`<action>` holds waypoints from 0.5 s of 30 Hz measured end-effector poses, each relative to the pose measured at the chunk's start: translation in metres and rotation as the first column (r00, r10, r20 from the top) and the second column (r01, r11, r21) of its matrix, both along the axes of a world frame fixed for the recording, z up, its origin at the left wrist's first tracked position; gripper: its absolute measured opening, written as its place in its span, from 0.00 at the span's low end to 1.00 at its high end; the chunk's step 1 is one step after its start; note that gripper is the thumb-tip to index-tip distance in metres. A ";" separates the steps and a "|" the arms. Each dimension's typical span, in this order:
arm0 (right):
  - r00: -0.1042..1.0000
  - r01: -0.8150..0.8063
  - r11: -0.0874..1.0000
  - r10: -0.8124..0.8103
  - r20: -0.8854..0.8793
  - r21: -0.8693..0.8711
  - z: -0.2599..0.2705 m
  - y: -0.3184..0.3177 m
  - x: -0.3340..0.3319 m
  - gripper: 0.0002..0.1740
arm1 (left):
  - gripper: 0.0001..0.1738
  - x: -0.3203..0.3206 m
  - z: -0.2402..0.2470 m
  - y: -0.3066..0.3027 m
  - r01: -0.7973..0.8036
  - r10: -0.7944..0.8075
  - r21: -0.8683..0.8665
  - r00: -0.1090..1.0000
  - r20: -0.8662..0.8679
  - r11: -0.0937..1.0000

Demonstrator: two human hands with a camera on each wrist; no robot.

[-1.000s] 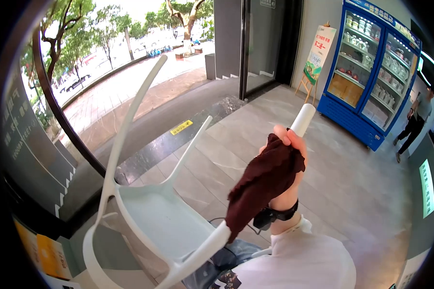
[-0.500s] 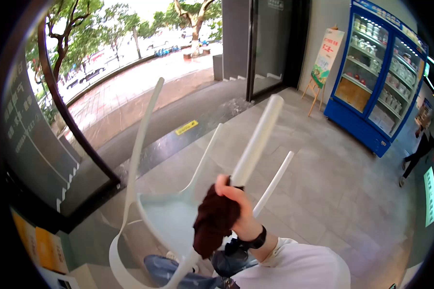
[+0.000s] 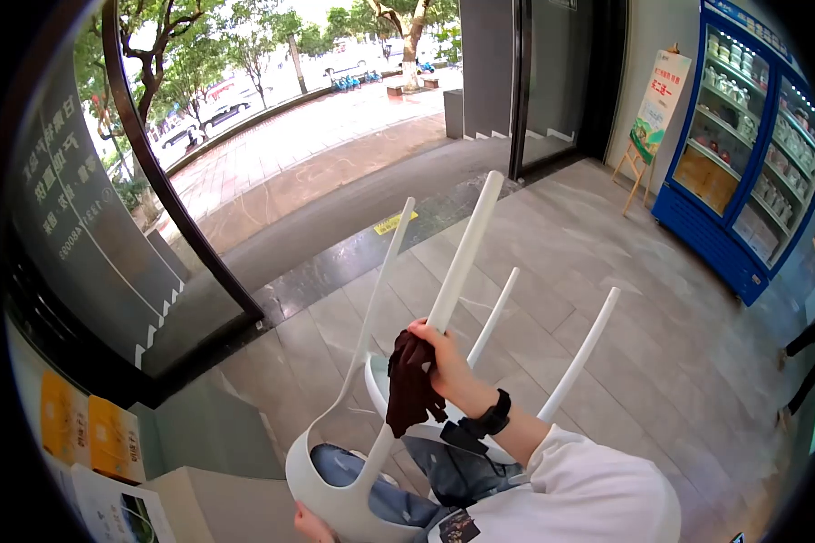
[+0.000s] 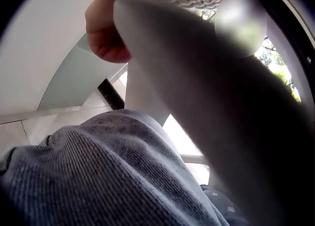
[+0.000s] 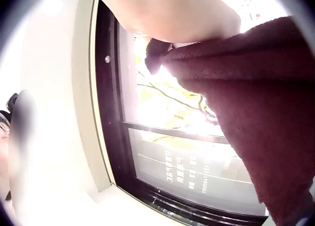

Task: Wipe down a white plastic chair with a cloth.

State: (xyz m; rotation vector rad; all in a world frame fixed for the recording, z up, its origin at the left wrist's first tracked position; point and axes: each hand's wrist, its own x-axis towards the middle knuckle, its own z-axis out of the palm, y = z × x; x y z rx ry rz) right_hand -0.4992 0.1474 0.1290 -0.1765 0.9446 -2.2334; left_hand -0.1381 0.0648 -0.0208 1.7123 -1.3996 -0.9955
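Grey tiled floor, blue fridge far right. White chair upside down on person's lap, four legs pointing up. Right hand closes around longest leg, about halfway up, and presses dark red cloth against it; cloth hangs below fist. Left hand under chair's lower rim, one finger on white plastic; its grip is not possible to tell.

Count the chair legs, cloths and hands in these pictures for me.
White chair legs: 4
Brown cloth: 1
Hands: 2 (right hand gripping cloth and one leg, left hand holding the chair back)
Total: 7
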 end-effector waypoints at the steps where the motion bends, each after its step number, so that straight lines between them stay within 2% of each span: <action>1: 1.000 0.006 1.000 -0.005 -0.010 0.013 0.007 0.005 -0.002 0.06 | 0.23 -0.006 0.009 0.001 -0.019 0.019 0.015 1.000 0.013 1.000; 4: 0.988 0.025 0.996 -0.038 -0.153 -0.087 0.008 0.019 -0.030 0.07 | 0.22 -0.024 0.028 0.001 -0.027 0.026 -0.068 1.000 -0.008 0.997; 5: 0.976 0.092 0.991 -0.110 -0.189 -0.101 0.023 0.027 -0.038 0.08 | 0.21 -0.022 0.030 0.005 -0.025 0.024 -0.103 1.000 -0.015 0.994; 6: 0.958 0.158 0.980 -0.181 -0.224 -0.117 0.043 0.035 -0.047 0.09 | 0.24 -0.005 0.000 -0.006 -0.023 0.022 -0.013 0.998 -0.058 1.000; 7: 0.951 0.170 0.977 -0.196 -0.237 -0.125 0.057 0.040 -0.055 0.08 | 0.26 0.022 -0.055 -0.030 -0.014 0.022 0.076 0.994 -0.105 0.997; 8: 0.943 0.183 0.974 -0.213 -0.256 -0.137 0.067 0.045 -0.060 0.08 | 0.28 0.035 -0.086 -0.044 0.000 0.025 0.160 0.987 -0.157 0.987; 11: 0.939 0.041 0.985 -0.096 -0.330 -0.170 0.078 0.067 -0.058 0.10 | 0.21 0.039 -0.062 -0.030 -0.075 0.079 0.067 0.995 -0.061 0.995; 14: 0.904 -0.057 0.972 -0.047 -0.425 -0.228 0.086 0.080 -0.050 0.09 | 0.22 0.009 0.026 0.003 -0.097 0.097 -0.018 0.995 0.010 0.995; 15: 0.889 -0.103 0.963 -0.023 -0.457 -0.248 0.095 0.084 -0.044 0.09 | 0.23 0.009 0.033 0.007 -0.123 0.124 -0.023 0.992 0.011 0.992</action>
